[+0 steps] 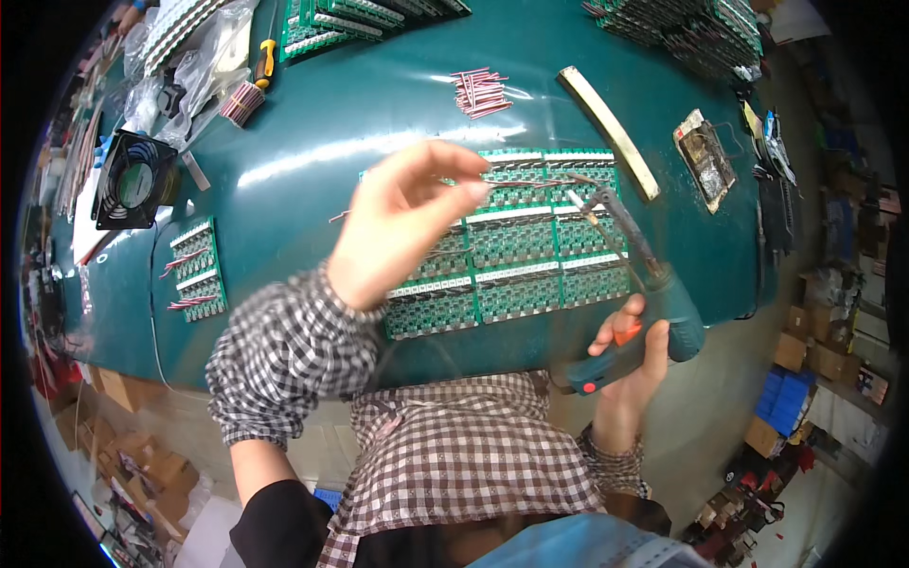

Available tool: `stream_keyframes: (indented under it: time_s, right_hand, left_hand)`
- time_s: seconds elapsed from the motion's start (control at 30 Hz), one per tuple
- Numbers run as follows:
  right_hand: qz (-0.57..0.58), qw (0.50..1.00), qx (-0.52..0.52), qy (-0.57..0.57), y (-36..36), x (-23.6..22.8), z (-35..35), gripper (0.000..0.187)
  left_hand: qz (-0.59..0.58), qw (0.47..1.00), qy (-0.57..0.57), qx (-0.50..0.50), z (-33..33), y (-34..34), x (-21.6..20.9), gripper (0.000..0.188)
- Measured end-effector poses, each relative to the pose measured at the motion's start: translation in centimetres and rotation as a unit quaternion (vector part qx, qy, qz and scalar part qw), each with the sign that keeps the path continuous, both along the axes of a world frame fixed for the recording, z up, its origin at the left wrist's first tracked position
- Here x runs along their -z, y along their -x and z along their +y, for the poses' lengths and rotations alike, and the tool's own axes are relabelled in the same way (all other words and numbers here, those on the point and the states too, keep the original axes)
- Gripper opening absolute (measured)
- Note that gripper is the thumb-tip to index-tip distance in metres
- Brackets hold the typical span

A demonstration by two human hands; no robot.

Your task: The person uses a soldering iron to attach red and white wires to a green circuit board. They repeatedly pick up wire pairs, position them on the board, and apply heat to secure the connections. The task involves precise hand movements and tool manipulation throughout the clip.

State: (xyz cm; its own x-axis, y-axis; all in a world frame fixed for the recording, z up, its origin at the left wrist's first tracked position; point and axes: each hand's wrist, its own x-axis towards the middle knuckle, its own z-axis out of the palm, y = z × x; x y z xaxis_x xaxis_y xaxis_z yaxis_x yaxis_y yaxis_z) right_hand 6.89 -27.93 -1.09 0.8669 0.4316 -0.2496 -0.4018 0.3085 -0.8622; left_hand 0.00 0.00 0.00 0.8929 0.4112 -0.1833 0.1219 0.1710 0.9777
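Hands work above a sheet of green circuit boards [516, 256] that lies flat near the front edge of a dark green desk [312, 123]. The right hand [632, 355] is wrapped around the grip of a teal soldering gun [653, 303] with an orange trigger, and the gun's thin tip points up and left, down onto the upper right part of the sheet. The left hand [402, 222] hovers over the left half of the sheet with its fingers drawn together as if pinching; a thin red wire [540, 182] runs from its fingertips toward the soldering tip, though the grip itself is too small to make out.

Farther back on the desk lies a loose bundle of red wires [478, 92], and just right of it a long pale yellow bar [611, 128]. A black fan [133, 180] sits at the left edge, with a smaller strip of boards [196, 270] in front of it. More stacked boards [355, 19] line the far edge. Cardboard boxes [805, 355] stand on the floor to the right.
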Motion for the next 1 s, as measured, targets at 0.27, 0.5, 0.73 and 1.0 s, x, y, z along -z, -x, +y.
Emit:
stream_keyframes:
  time_s: [0.27,0.5,0.73,1.0]
  right_hand:
    - [0.018,1.0,-0.016,-0.019,-2.2,0.5,0.6,0.044]
    - [-0.023,0.998,0.013,0.054,-2.8,-0.3,0.9,0.043]
    - [-0.015,0.998,0.016,0.06,-3.3,-0.3,1.7,0.043]
    - [-0.014,0.998,0.006,0.054,-3.6,-0.4,1.7,0.042]
  left_hand:
    - [0.037,0.868,-0.495,-0.033,5.8,-7.6,5.9,0.017]
    - [0.068,0.826,-0.558,-0.047,6.3,-9.6,7.2,0.014]
    - [0.045,0.838,-0.541,-0.048,6.9,-9.8,6.4,0.014]
    - [0.007,0.838,-0.546,-0.015,7.9,-10.3,7.0,0.012]
